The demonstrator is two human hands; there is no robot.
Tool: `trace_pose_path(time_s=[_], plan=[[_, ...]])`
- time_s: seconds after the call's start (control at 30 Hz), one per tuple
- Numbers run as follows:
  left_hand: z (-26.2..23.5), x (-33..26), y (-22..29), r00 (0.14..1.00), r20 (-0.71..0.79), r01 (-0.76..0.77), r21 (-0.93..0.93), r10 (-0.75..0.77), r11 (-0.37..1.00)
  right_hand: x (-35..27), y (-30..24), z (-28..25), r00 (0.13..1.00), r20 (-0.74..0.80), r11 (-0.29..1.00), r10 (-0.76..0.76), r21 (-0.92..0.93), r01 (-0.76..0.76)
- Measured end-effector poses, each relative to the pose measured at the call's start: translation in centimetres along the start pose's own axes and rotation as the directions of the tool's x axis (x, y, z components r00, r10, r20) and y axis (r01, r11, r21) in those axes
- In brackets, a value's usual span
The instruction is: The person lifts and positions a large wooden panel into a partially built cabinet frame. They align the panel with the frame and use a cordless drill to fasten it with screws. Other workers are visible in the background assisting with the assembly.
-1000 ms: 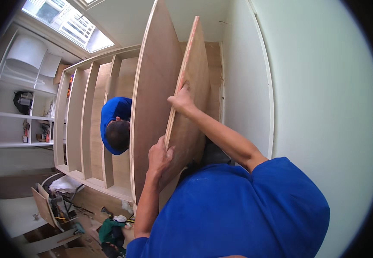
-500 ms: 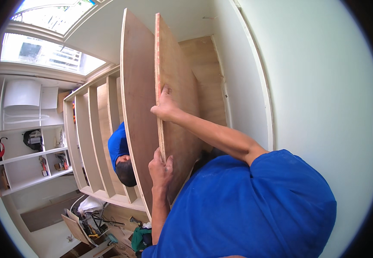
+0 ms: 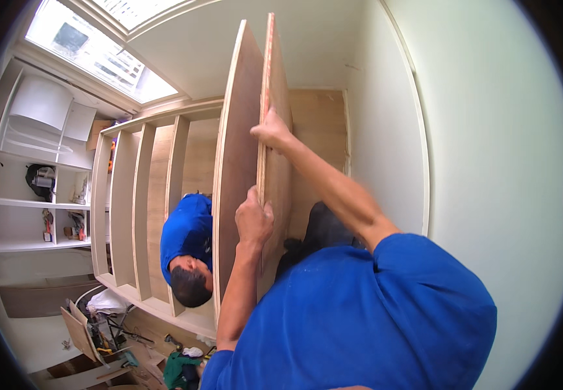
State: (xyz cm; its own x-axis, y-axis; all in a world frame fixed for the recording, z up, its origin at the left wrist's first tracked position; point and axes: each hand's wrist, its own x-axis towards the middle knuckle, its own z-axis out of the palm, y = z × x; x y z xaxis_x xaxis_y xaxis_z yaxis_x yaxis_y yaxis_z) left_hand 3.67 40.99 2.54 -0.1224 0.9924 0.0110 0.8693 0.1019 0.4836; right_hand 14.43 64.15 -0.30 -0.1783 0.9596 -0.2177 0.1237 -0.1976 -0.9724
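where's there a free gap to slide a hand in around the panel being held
Open gap right of the plywood panel, up to the white wall. Crowded on its left: tall divider close alongside, left hand and right hand on its edge, co-worker beyond.

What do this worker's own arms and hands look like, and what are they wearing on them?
Both hands are bare: no gloves, rings or watch show on the left hand or the right hand. The forearms are uncovered too. A bright blue short-sleeved shirt covers the shoulders, its sleeve ending above the right elbow. No markings are visible.
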Motion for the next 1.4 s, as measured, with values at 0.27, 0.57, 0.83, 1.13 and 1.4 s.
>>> trace_pose_path(time_s=[0.27, 0.57, 0.83, 1.13, 1.4], plan=[[-0.2, 3.3, -0.4, 0.99, 0.06, 0.127, -0.01, -0.126, 0.992, 2.3, 3.1, 0.9, 0.996, 0.035, 0.983, -0.078, -0.164, 0.083], [0.9, 3.1, 0.5, 0.962, -0.118, 0.255, 0.064, -0.246, 0.965, 11.9, 3.0, -7.5, 0.919, 0.367, 0.988, 0.145, -0.005, -0.154], [3.5, 2.6, 1.2, 0.9, -0.435, 0.211, 0.442, 0.003, 0.872, 17.5, 5.1, -8.5, 0.928, 0.313, 0.979, 0.204, -0.055, -0.196], [4.9, 4.6, -0.7, 0.914, -0.381, 0.302, 0.409, -0.139, 0.861, 19.3, 4.6, -6.5, 0.932, 0.309, 0.982, 0.19, -0.059, -0.18], [4.3, 6.5, -0.3, 0.91, -0.331, 0.369, 0.375, -0.249, 0.851, 22.6, 5.2, -8.2, 0.904, 0.41, 0.99, 0.12, -0.115, -0.079]])
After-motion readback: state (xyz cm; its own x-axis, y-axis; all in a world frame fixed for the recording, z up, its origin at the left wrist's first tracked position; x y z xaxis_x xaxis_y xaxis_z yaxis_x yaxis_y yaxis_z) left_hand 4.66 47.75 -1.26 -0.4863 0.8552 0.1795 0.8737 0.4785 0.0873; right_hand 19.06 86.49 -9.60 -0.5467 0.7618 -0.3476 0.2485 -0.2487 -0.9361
